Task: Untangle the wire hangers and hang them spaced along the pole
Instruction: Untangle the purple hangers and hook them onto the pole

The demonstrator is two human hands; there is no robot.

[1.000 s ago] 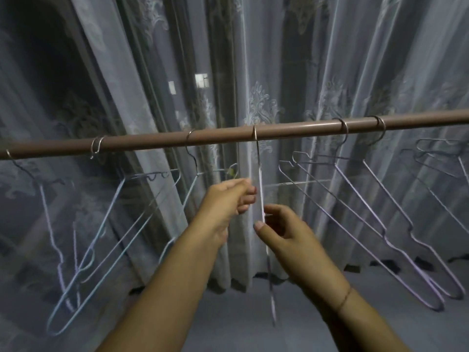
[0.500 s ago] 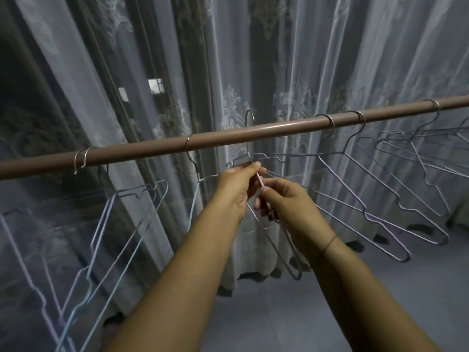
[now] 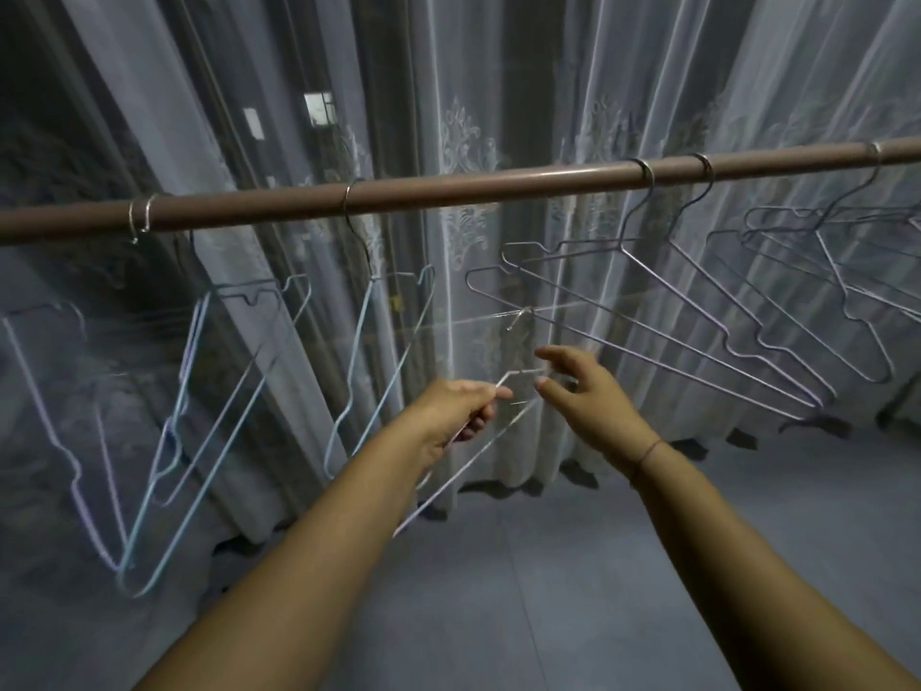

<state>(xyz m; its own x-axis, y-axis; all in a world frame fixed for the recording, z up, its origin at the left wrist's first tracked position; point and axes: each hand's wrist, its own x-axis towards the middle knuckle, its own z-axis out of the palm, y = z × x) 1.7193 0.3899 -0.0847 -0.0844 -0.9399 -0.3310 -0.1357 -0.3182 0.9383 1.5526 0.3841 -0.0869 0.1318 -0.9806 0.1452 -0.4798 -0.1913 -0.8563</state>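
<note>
Sheer patterned curtains (image 3: 468, 142) hang behind, above a grey floor (image 3: 573, 566). Below the pole, and off it, a loose wire hanger (image 3: 478, 453) is smeared by motion. One of its wires runs through the fingertips of the left hand (image 3: 448, 416), which pinches it between thumb and curled fingers. From that grip the long side slants down and to the left, past the left wrist, while the bent upper part rises to the right towards a small hook that sits just above both hands. The right hand (image 3: 593, 396) is just beside that upper bend, fingers spread and relaxed, thumb and forefinger apart; whether they touch the wire is unclear. Both forearms reach forward and upward, converging. Higher up, the brown pole (image 3: 473, 189) crosses the view, rising slightly to the right, with other hangers (image 3: 697, 311) hooked along it on both sides.
</note>
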